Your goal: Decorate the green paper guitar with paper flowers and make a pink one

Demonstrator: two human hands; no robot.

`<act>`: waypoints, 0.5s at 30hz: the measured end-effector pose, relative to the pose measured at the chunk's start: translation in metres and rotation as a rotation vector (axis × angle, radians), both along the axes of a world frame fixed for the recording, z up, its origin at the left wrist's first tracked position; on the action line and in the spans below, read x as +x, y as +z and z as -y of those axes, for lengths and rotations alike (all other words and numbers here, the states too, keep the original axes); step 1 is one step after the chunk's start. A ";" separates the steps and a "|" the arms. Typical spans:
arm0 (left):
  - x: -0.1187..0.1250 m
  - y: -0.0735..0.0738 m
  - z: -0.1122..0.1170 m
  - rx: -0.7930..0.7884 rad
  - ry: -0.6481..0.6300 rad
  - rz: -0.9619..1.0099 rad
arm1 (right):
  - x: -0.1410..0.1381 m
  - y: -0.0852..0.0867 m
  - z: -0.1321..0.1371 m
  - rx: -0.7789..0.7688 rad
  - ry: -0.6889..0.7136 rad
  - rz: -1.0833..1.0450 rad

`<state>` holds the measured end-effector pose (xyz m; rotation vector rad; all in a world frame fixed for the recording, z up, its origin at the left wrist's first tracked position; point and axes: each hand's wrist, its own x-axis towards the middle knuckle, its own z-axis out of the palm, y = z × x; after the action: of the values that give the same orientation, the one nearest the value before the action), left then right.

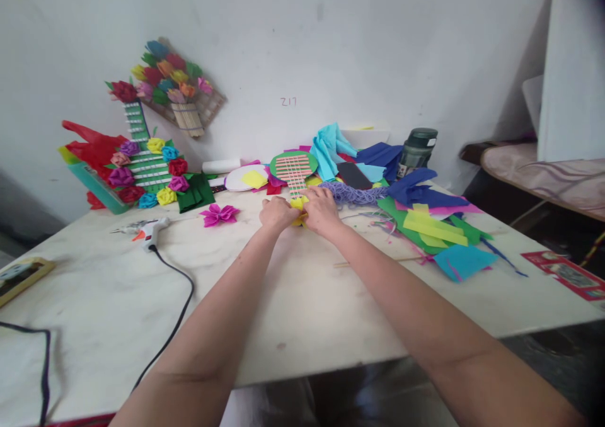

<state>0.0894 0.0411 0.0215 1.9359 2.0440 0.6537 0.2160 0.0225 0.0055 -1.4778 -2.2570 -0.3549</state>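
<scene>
My left hand (278, 213) and my right hand (321, 210) meet near the table's middle, fingers closed on a yellow paper piece (299, 204) that looks like a paper flower. Fingers cover much of it. Just behind lies a green oval (312, 156) with a lattice of thin pinkish sticks (292, 167). Purple yarn (352, 194) is heaped beside my right hand. To the left of my left hand rests a magenta paper flower (219, 215).
A glue gun (152, 232) with a black cord lies at left. Behind it stands a flower-decorated green and white craft (149, 170) near a teal tube (97, 186). Coloured paper (432, 228), a thin stick (397, 261) and a dark bottle (416, 151) are at right.
</scene>
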 end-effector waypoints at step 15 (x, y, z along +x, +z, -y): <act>0.004 -0.004 -0.005 -0.078 0.119 0.125 | -0.009 -0.001 -0.004 -0.129 -0.170 -0.191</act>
<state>0.0934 0.0466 0.0177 1.6971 2.0865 0.6927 0.2074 0.0269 0.0047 -1.6977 -2.0440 -0.1124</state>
